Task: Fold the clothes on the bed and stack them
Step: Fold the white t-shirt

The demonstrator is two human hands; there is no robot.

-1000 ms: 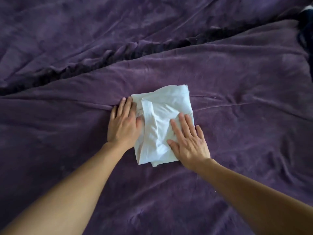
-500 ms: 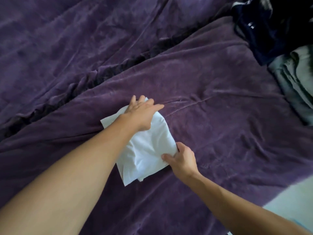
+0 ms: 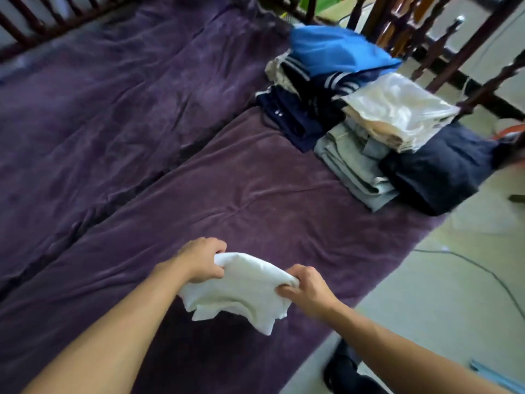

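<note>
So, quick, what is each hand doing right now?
Left hand: closed, gripping the white garment.
Right hand: closed, gripping the same white garment.

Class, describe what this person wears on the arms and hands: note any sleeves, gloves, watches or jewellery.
The left forearm and right forearm are bare to the frame edge, with no sleeve in view. The left hand and right hand are ungloved, and no watch, bracelet or ring shows on the visible parts.

Purple bed (image 3: 199, 155) w/ folded clothes stacks (image 3: 355, 157), far right
</note>
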